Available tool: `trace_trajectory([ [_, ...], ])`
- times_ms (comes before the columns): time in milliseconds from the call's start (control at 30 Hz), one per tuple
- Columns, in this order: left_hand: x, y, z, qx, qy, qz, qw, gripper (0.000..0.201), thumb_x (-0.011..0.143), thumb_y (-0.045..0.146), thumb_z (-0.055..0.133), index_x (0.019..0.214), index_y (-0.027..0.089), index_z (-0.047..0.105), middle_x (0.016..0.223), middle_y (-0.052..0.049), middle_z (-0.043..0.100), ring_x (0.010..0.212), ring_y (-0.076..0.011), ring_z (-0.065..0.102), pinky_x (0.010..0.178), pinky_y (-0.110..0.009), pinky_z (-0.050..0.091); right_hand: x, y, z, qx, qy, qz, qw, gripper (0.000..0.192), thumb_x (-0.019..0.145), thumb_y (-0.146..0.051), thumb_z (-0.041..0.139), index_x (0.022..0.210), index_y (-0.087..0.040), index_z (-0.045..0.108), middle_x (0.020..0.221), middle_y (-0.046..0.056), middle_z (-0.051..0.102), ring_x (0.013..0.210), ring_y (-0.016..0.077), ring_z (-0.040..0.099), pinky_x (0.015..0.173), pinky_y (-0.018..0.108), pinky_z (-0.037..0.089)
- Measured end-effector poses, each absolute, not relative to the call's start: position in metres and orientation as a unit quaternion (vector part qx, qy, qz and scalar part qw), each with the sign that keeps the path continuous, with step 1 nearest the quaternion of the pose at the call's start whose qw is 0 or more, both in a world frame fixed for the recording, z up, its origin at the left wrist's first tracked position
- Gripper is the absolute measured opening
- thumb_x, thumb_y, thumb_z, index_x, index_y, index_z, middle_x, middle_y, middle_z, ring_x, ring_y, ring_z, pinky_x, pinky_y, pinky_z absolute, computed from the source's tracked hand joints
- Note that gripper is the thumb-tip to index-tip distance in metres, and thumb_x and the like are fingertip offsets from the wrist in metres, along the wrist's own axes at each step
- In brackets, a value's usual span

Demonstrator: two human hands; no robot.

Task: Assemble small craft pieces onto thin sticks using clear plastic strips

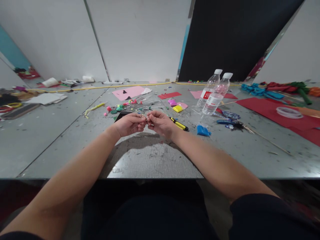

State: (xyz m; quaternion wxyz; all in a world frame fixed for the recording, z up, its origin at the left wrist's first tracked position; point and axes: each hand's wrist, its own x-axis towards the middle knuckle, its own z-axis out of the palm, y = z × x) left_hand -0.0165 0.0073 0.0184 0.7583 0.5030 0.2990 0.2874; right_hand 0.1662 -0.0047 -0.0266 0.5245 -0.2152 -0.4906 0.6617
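Note:
My left hand (pixel 131 124) and my right hand (pixel 160 124) meet above the middle of the table, fingertips almost touching. Both are closed in a pinch around something thin, perhaps wire, too small to make out. Just behind my right hand lies a yellow and black utility knife (pixel 179 124). A dark flat piece (pixel 122 115) shows partly behind my left hand. Beyond the hands are a yellow packet (pixel 177 109) and a magenta packet (pixel 172 102). Right of the knife lies a blue packet (pixel 203 130).
Two plastic bottles (pixel 214 98) stand at the right, near blue-handled pliers (pixel 230 124) and a thin stick (pixel 268 140). Red sheets (pixel 265 110) hold a roll of clear tape (pixel 289 112). Small colourful bits (pixel 120 107) and pink paper (pixel 128 93) lie at the back left.

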Motion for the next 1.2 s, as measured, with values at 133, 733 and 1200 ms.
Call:
trace_trajectory([
  [133,-0.017,0.008,0.017,0.500,0.308,0.278,0.760,0.011,0.073,0.015,0.076,0.071,0.012,0.066,0.062,0.000,0.048,0.055,-0.0078,0.043,0.051,-0.022,0.037,0.167,-0.008,-0.024,-0.245,-0.498,0.651,0.518,0.039,0.068,-0.048,0.088,0.086,-0.026,0.060,0.078,-0.003,0.061,0.071,0.0138,0.055,0.066,0.029,0.050],
  [733,-0.018,0.007,0.015,0.537,0.312,0.277,0.733,0.016,0.071,0.022,0.081,0.075,0.014,0.068,0.063,0.001,0.049,0.059,-0.0087,0.045,0.054,-0.023,0.037,0.165,-0.011,-0.021,-0.230,-0.559,0.595,0.530,0.037,0.070,-0.051,0.079,0.079,-0.024,0.055,0.071,-0.003,0.055,0.066,0.0122,0.050,0.063,0.028,0.043],
  [1200,-0.001,0.002,0.005,0.740,0.387,0.395,0.383,0.022,0.077,0.032,0.076,0.072,0.018,0.059,0.062,0.002,0.058,0.058,-0.0106,0.050,0.059,-0.026,0.040,0.152,0.006,-0.036,-0.359,-0.491,0.507,0.611,0.029,0.076,-0.039,0.074,0.077,-0.022,0.051,0.058,-0.006,0.059,0.051,0.0091,0.055,0.050,0.022,0.043],
])
